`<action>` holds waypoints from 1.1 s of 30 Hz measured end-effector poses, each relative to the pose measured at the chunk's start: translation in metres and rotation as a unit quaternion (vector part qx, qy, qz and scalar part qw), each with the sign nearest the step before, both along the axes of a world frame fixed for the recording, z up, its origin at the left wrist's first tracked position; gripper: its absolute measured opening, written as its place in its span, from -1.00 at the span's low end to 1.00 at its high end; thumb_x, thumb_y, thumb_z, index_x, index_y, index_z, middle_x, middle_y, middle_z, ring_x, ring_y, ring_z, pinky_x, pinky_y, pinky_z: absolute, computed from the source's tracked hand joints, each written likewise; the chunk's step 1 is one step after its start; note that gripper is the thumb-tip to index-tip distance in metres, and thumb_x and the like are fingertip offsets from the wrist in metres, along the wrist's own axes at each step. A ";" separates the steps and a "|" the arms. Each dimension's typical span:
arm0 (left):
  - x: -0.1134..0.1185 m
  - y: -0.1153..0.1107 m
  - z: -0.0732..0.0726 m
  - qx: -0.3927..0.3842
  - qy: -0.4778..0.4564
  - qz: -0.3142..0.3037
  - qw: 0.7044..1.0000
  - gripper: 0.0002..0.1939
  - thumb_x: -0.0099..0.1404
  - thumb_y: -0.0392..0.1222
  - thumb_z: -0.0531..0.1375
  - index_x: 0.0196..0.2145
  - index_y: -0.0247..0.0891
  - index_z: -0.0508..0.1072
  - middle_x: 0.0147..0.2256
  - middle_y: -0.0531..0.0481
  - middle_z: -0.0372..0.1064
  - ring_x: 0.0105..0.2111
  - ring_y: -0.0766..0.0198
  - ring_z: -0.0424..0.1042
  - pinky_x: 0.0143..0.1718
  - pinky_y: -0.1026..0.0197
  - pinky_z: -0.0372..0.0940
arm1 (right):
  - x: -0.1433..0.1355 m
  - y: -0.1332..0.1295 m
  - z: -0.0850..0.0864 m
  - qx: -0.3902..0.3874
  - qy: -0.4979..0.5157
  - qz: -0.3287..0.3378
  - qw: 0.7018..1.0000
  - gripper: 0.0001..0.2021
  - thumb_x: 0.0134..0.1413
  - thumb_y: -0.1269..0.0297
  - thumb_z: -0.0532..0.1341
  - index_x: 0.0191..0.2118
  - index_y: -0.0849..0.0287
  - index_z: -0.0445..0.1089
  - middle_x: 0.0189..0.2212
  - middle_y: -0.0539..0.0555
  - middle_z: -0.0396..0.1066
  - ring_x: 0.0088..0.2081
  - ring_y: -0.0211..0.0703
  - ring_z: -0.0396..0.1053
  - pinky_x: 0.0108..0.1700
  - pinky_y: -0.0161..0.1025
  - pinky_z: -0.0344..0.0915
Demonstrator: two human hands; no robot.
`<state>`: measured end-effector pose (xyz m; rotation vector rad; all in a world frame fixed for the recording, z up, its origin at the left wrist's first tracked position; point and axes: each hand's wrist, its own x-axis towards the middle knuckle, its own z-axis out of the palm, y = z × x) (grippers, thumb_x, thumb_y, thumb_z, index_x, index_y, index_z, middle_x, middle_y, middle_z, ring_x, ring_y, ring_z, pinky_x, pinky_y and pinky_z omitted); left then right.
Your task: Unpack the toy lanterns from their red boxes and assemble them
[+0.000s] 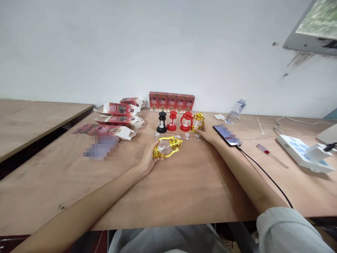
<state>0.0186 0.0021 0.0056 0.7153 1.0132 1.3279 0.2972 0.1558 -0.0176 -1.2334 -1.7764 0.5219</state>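
Note:
My left hand point(149, 156) is closed round the base of a gold lantern point(166, 147), which lies tilted on its side with its top to the right. My right hand point(206, 133) reaches to a second gold lantern point(198, 122), its fingers at the base; this one stands upright at the right end of a row. Beside it in the row are two red lanterns point(186, 121) and a black lantern point(162, 123). Small metal and white parts point(187, 135) lie in front of the row.
Red boxes point(172, 102) stand against the wall. Opened cartons point(116, 121) and a blurred flat item point(101, 148) are at the left. To the right are a phone point(226, 135) with a cable, a bottle point(237, 109), a screwdriver point(271, 155) and a power strip point(302, 153).

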 end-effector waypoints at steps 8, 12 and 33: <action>-0.001 0.000 0.001 -0.007 -0.004 -0.002 1.000 -0.74 0.08 -0.06 0.19 -0.35 -0.32 0.37 -0.49 0.04 0.33 -0.58 0.36 0.33 -0.70 0.37 0.22 | -0.026 0.003 -0.010 -0.027 0.009 0.033 0.999 -0.61 0.05 0.08 0.18 -0.02 0.14 0.30 -0.03 0.15 0.40 0.00 0.00 0.35 0.08 0.01 0.24; -0.001 0.000 0.003 -0.019 -0.002 0.006 1.000 -0.77 0.12 -0.09 0.15 -0.33 -0.32 0.38 -0.49 0.03 0.33 -0.58 0.36 0.33 -0.70 0.36 0.24 | -0.030 0.005 -0.014 -0.033 0.010 0.021 0.999 -0.62 0.04 0.13 0.18 -0.01 0.13 0.28 -0.03 0.13 0.40 -0.03 -0.02 0.37 0.04 -0.01 0.27; -0.001 -0.001 -0.001 0.018 0.010 -0.003 1.000 -0.68 0.00 0.01 0.23 -0.39 -0.29 0.35 -0.53 0.08 0.28 -0.57 0.36 0.32 -0.70 0.38 0.21 | 0.000 0.004 -0.019 0.007 0.050 -0.144 0.988 -0.65 0.08 0.15 0.04 -0.06 0.20 0.28 -0.01 0.19 0.34 0.01 -0.08 0.31 0.03 -0.10 0.25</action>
